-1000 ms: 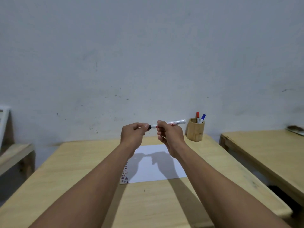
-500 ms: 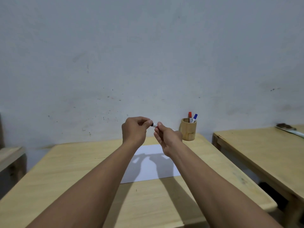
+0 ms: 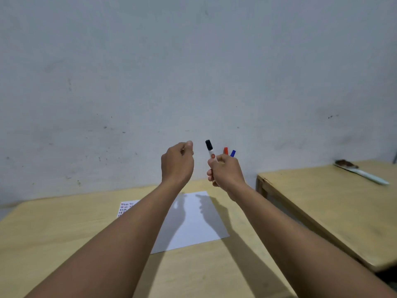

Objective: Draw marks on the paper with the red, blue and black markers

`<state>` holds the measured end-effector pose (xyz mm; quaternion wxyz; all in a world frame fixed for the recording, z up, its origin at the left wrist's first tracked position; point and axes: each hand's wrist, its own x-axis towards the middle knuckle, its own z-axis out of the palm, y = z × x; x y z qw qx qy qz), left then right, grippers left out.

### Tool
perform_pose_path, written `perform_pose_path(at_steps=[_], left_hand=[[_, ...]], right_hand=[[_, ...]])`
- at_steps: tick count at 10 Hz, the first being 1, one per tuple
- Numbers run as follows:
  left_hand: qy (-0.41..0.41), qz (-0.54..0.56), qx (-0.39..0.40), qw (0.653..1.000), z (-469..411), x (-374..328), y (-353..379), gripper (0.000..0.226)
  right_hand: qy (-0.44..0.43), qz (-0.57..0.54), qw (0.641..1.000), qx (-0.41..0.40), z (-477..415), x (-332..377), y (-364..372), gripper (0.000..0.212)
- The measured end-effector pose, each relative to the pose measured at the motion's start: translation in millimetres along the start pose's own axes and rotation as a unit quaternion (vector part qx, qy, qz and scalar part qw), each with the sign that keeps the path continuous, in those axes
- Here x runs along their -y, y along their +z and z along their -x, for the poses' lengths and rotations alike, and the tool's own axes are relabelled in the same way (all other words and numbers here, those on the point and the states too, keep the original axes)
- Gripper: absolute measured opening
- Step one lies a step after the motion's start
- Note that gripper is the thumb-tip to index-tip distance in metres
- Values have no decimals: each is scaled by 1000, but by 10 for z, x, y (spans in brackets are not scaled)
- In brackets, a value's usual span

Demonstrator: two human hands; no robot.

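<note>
Matt pale wood table [image 3: 64, 244], smooth white paper [image 3: 197, 229], scuffed wall [image 3: 193, 72].

markers: 3 – black marker [image 3: 209, 147], red marker [image 3: 225, 150], blue marker [image 3: 232, 153] | paper [image 3: 197, 220]: 1 | tables: 2

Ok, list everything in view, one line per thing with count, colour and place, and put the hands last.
black marker: one, white barrel with black cap on, cap end up, held in the right hand.
red marker: one, only its red top shows above the right hand.
blue marker: one, only its blue top shows, just right of the red one.
paper: one white sheet, flat on the near table, rows of small coloured marks at its far left corner.
near table: one, light wood, under the arms.
second table: one, light wood, to the right.
brush: one, pale handle, dark bristles, on the second table.
wall: grey-white, scuffed, behind.
left hand: raised, fingers curled; whether it holds anything I cannot tell.
right hand: raised, gripping the black marker.
</note>
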<state>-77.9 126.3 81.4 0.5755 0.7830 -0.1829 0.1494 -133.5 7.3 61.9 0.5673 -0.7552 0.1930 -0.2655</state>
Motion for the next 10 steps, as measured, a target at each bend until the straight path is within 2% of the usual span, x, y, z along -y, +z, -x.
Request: perform_pose_path(at_steps=[1,3,4,5,6,7,9,10], left_hand=[[-26,-9,30,999,-76,181,307,27],[-65,-31,130,989,-252,545,983,54],[-84,-36,158,983,-303,592,1149,72],[-69,-71,161,982,-307,601,1243,77],[-75,-87,157,981,-304,603,1280,49],[-79,-77,157,981,-504,835,1772,29],[-74,-46,140,986,-480,908,1787,30],[-69,-51,152,985,-457,913,1758,38]], right_hand=[[-39,52,997,-43,-352,-68,-194,25],[-66,78,992,-67,-1001,-64,-440,28],[-74,95,990,-77,-1128,-36,-428,24],[-81,113,987,-80,-1146,-17,-379,16],[-55,144,986,-60,-1135,-67,-347,13],[-16,201,978,-46,-1656,-473,-331,18],[11,188,981,-47,-1640,-612,-305,15],[14,178,982,-66,-1558,-608,-319,25]])
